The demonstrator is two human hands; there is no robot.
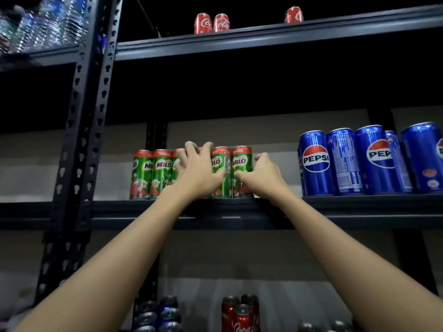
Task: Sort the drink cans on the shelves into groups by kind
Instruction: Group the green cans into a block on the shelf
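Note:
A row of several green Milo cans [158,173] stands on the middle shelf [347,209]. My left hand [199,168] grips one can in the middle of the row, its fingers curled over the can's top. My right hand [261,173] holds the rightmost Milo can [241,164], thumb on its front and fingers round its right side. To the right stand several blue Pepsi cans [316,161]. Three red Coca-Cola cans [203,23] sit on the top shelf [263,37].
A perforated black upright post [81,144] stands at the left, with plastic water bottles [45,25] on the neighbouring rack. On the lower shelf are blue cans [158,315], red Coca-Cola cans [239,315] and more can tops at the bottom right.

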